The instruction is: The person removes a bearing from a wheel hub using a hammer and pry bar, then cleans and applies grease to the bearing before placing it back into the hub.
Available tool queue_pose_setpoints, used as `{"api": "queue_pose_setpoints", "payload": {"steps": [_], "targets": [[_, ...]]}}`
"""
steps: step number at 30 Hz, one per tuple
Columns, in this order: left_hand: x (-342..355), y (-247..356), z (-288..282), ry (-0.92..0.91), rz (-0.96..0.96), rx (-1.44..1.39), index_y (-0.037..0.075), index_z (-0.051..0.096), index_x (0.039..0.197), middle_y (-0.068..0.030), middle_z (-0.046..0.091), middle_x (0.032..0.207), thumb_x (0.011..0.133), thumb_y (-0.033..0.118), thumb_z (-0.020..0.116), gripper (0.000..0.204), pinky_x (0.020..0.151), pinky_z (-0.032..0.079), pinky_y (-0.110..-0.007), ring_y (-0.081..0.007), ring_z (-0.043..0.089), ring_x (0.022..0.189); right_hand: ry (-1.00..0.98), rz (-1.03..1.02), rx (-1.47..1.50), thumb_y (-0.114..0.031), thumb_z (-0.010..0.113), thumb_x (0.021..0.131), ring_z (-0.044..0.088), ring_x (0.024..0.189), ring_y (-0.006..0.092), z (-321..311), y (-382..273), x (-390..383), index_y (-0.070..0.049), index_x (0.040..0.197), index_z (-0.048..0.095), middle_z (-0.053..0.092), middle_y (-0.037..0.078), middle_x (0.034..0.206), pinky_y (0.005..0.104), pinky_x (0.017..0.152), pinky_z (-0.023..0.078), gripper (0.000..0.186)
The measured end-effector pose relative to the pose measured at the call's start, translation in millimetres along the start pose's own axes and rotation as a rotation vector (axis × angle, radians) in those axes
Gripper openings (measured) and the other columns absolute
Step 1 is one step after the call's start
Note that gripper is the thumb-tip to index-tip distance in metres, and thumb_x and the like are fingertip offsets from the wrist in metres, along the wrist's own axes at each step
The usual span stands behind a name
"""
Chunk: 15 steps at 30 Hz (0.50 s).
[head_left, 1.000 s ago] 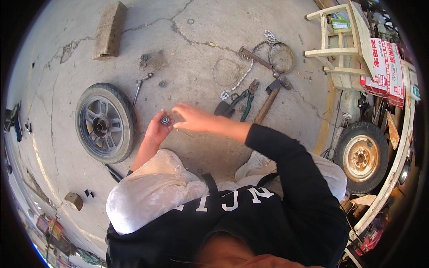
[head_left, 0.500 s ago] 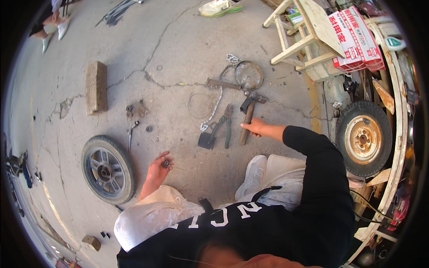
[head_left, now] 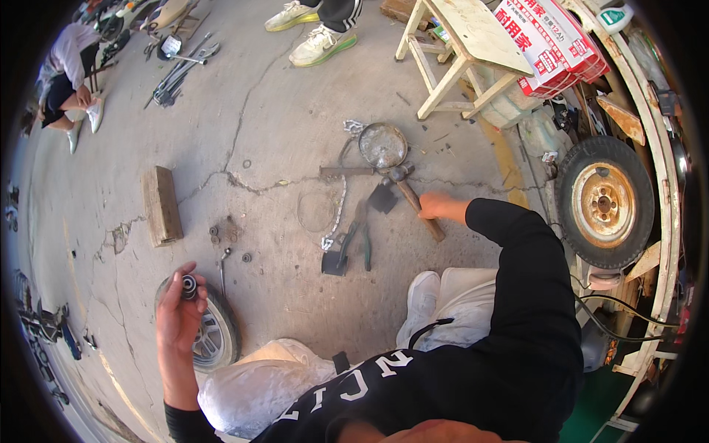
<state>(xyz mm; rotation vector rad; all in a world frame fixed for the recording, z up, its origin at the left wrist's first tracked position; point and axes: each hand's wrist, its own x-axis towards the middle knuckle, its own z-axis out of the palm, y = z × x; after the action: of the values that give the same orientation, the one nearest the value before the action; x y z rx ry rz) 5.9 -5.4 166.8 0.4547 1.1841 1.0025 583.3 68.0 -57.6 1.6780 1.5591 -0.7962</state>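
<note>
My left hand is raised above the spoked wheel, fingers closed round a small dark bearing. The wheel lies on the ground, partly hidden by my hand and forearm. My right hand grips the wooden handle of a hammer; the hammer's head is by a round metal pan. A dark flat piece lies beside the hammer. Left of it are green-handled pliers, a silver chain and another dark flat piece.
A wooden block, small round parts and a wrench lie to the left. At right are a rusty-rimmed tyre, a wooden stool and red-white boxes. A person's shoes stand ahead; another person sits far left.
My left hand has moved left and up, carrying the bearing over the wheel. The hammer's handle end has swung right in my right hand. The view has shifted, showing more ahead.
</note>
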Motion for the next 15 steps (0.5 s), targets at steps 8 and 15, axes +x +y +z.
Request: {"api": "queue_pose_setpoints", "payload": {"steps": [8,15], "targets": [[-58,34,97,-0.202,-0.040,0.026,-0.007,0.043,0.131,-0.0193,0.061,0.110,0.088,0.004,0.062,0.049,0.057,0.054,-0.025,-0.0219,0.065,0.080,0.181,-0.419,-0.026,-0.037,0.066,0.085,0.067,0.090,0.0384,-26,-2,-51,0.000,0.094,0.070,0.070,0.020,0.093,0.0476,0.078,0.052,0.038],[-61,9,138,-0.394,-0.320,0.088,-0.009,0.046,0.130,-0.0194,0.063,0.103,0.091,0.014,0.066,0.050,0.052,0.053,-0.027,-0.0227,0.065,0.073,0.484,-0.493,0.704,-0.043,0.064,0.087,0.067,0.080,0.0376,78,-29,-41,0.000,0.091,0.069,0.069,0.020,0.086,0.0458,0.075,0.051,0.043]]}}
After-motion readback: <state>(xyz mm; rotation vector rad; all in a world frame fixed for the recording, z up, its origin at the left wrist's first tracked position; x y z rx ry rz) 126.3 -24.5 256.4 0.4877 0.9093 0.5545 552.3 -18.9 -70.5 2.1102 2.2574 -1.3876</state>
